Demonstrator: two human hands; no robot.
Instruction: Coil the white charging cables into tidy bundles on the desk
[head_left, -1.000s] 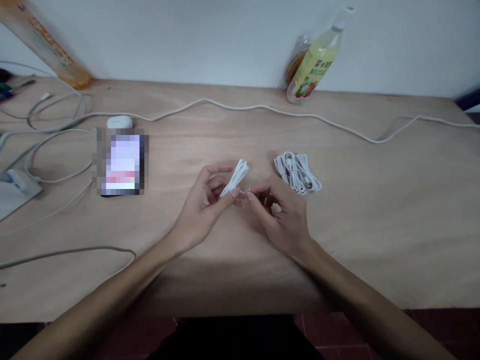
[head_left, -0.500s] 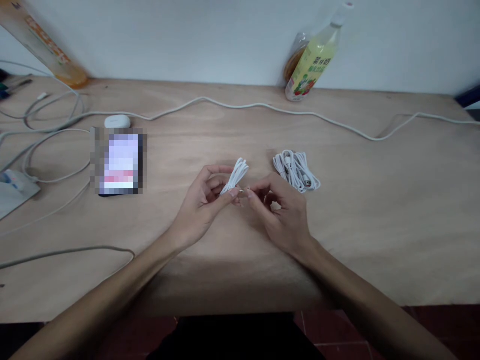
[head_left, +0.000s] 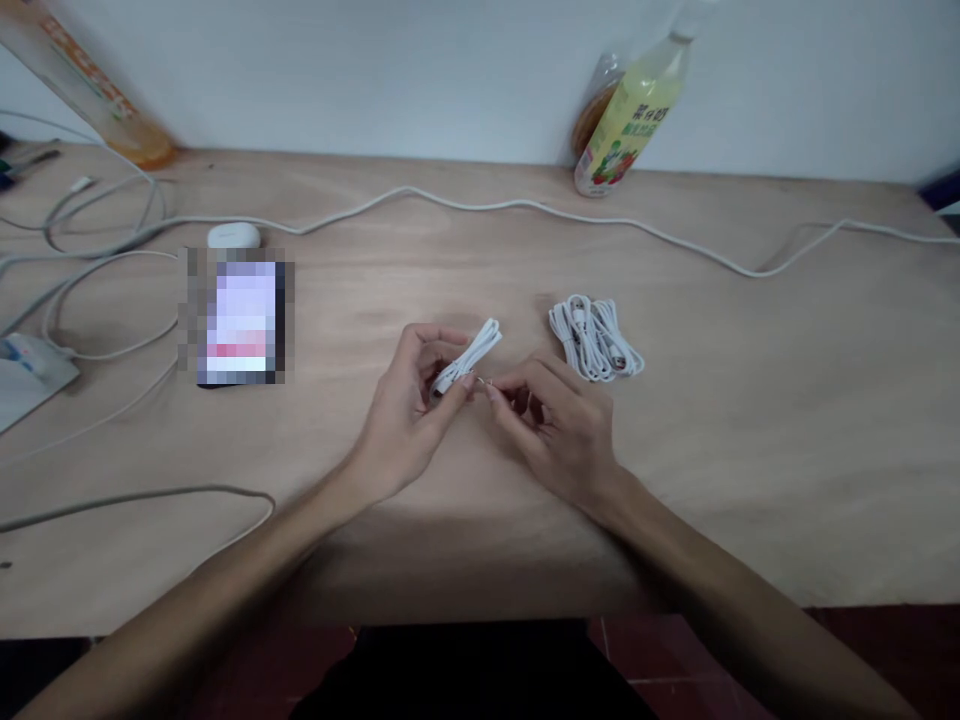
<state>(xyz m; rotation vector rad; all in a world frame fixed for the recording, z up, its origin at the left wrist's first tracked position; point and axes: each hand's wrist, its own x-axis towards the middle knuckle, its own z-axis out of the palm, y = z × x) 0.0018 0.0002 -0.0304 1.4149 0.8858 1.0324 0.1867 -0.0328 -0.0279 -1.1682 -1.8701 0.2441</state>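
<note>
Faint wood grain is running across the smooth table (head_left: 750,430). The left hand (head_left: 405,405) is gripping one slim, looped bundle of white cable (head_left: 474,353) between thumb and curled fingers. The right hand (head_left: 566,425) is pinching narrowly, thumb against forefinger, on one thin, wiry strand (head_left: 482,383) bridging the two hands. Just beyond the right hand, one coiled pile of white cable (head_left: 592,338) is resting on the table. One yellow-labelled bottle (head_left: 626,130) and one orange-tinted bottle (head_left: 94,90) are standing near the wall (head_left: 360,80).
</note>
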